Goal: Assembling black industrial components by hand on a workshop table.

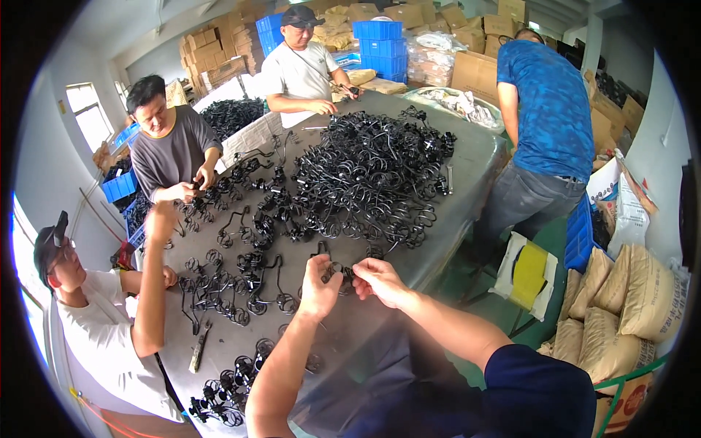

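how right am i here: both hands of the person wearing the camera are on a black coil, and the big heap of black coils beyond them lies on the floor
One thing is off: the big heap lies on the grey table, as the head view shows. The left hand and right hand are indeed on a black coil.

A heap of coils (365, 175) covers the far part of the table (475, 157). Looser coils (226, 292) spread near and left of it, a hand tool (198, 347) nearer. Right stand a stool (504, 279), then sacks (621, 299); crates (380, 50) stand beyond the far end.
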`<action>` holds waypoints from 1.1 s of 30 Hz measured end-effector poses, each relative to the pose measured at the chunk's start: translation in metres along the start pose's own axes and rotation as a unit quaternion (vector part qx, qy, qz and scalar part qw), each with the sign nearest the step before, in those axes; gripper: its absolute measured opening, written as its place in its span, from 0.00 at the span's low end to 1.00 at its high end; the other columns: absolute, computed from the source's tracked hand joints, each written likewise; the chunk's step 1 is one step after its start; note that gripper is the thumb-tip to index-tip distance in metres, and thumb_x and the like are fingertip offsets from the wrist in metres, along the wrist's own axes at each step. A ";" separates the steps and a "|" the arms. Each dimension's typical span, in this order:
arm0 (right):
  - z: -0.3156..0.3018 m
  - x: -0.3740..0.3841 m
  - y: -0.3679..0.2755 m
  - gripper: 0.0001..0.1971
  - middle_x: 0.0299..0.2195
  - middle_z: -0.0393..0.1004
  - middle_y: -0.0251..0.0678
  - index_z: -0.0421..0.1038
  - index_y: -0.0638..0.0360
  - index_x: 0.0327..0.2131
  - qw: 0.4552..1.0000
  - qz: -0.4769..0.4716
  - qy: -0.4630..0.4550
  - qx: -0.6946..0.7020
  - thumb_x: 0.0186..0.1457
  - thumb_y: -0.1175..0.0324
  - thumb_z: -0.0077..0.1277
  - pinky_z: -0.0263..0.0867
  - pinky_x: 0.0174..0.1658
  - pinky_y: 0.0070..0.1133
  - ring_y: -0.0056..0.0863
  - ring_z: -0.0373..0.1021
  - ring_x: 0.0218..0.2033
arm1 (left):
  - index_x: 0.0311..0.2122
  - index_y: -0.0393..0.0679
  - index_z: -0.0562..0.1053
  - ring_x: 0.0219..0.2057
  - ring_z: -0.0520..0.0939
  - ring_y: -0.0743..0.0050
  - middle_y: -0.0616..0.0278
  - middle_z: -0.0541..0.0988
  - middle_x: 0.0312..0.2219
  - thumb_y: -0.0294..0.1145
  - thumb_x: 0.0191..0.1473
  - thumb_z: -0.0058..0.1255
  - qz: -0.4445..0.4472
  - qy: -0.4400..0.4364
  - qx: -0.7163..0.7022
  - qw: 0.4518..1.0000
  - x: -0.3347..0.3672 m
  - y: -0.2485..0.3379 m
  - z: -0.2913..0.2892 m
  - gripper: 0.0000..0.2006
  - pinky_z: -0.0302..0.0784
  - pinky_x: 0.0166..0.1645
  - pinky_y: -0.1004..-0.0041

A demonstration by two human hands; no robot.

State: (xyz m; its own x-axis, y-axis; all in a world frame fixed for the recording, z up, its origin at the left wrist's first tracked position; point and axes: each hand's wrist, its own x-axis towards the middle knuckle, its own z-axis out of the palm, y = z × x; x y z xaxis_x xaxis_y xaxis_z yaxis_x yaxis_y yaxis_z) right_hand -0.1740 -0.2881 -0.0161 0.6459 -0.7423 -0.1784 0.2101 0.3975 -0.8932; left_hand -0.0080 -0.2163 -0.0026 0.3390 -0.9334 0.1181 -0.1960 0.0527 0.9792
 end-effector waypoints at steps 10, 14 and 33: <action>-0.003 0.006 -0.009 0.08 0.30 0.73 0.35 0.69 0.61 0.40 0.992 0.055 0.009 0.115 0.58 0.69 0.52 0.74 0.33 0.24 0.24 0.73 0.28 | 0.53 0.36 0.62 0.31 0.76 0.76 0.53 0.74 0.42 0.27 0.57 0.49 -0.041 -0.013 -0.053 0.998 0.020 0.001 0.002 0.20 0.76 0.34 0.77; -0.011 0.015 0.007 0.09 0.32 0.74 0.36 0.69 0.60 0.41 1.000 -0.023 -0.002 0.013 0.59 0.68 0.52 0.75 0.35 0.26 0.27 0.73 0.29 | 0.54 0.38 0.60 0.27 0.74 0.79 0.56 0.74 0.39 0.28 0.58 0.48 -0.030 -0.015 -0.021 0.999 0.019 0.000 0.006 0.20 0.74 0.31 0.78; -0.010 0.003 0.008 0.08 0.33 0.73 0.37 0.67 0.59 0.40 0.983 0.065 -0.013 0.170 0.58 0.72 0.51 0.75 0.36 0.30 0.29 0.74 0.29 | 0.50 0.36 0.63 0.43 0.77 0.56 0.46 0.75 0.40 0.29 0.57 0.47 0.085 -0.036 0.102 0.990 0.013 -0.013 0.002 0.17 0.71 0.50 0.65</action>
State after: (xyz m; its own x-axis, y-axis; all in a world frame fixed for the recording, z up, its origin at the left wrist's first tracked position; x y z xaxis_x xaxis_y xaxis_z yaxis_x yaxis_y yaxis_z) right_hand -0.1776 -0.2920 -0.0278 0.7011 -0.6612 -0.2668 0.3547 0.6480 -0.6740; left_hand -0.0025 -0.2302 -0.0140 0.2203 -0.9402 0.2598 -0.4296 0.1455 0.8912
